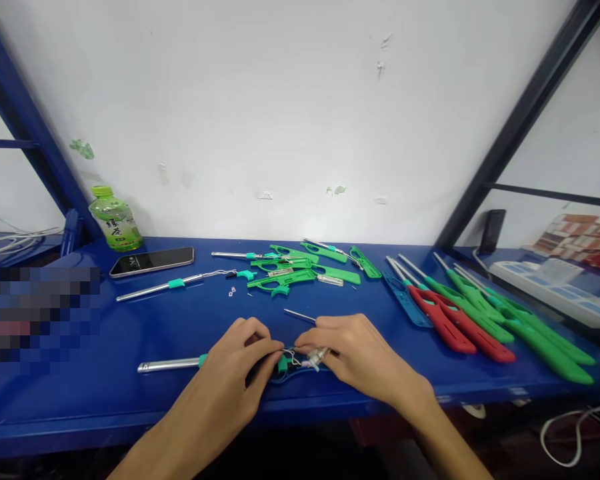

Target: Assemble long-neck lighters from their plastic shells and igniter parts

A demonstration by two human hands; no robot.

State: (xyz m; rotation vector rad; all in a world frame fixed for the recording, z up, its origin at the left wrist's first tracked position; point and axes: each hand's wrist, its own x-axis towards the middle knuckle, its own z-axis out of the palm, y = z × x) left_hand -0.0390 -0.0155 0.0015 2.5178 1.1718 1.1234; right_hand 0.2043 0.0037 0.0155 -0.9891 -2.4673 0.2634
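Observation:
Near the front edge of the blue table, a lighter assembly lies with its metal tube (167, 365) pointing left. My left hand (245, 363) is closed over its middle, by the green trigger piece (283, 364). My right hand (353, 350) is closed at the assembly's right part, its fingers at thin wires and a clear part (316, 359). Beneath the fingers a blue casing (295, 375) shows in part. A thin metal rod (299, 314), its right end hidden, reaches up-left from the right hand's fingers.
Behind the hands lie green casing halves (337, 274) and a loose tube with wires (153, 291). Red lighters (443, 323), green lighters (545, 340) and a blue casing piece (405, 300) lie right. A phone (153, 261) and green bottle (116, 220) are back left.

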